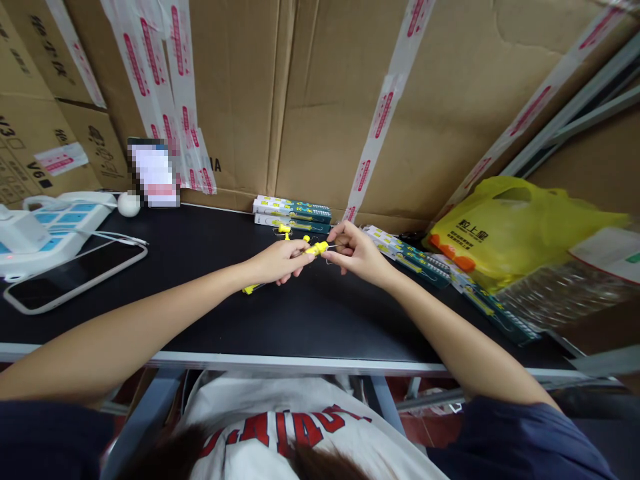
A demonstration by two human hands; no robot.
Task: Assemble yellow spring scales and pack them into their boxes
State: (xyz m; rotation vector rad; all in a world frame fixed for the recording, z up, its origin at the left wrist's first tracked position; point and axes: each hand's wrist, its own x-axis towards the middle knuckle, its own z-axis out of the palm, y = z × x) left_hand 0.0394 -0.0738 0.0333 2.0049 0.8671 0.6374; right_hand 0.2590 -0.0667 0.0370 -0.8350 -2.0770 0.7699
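Note:
Near the middle of the black table, my left hand grips a small yellow plastic piece between thumb and fingers. On its right, my right hand pinches a thin metal wire that sticks out of the yellow piece. Other yellow pieces with wire parts lie just behind my left hand. Another yellow item shows below my left wrist, partly hidden by the hand.
Printed narrow boxes stand behind my hands, and more lie to the right beside a yellow plastic bag. On the left are a phone, a power strip and a white ball. Cardboard walls the back.

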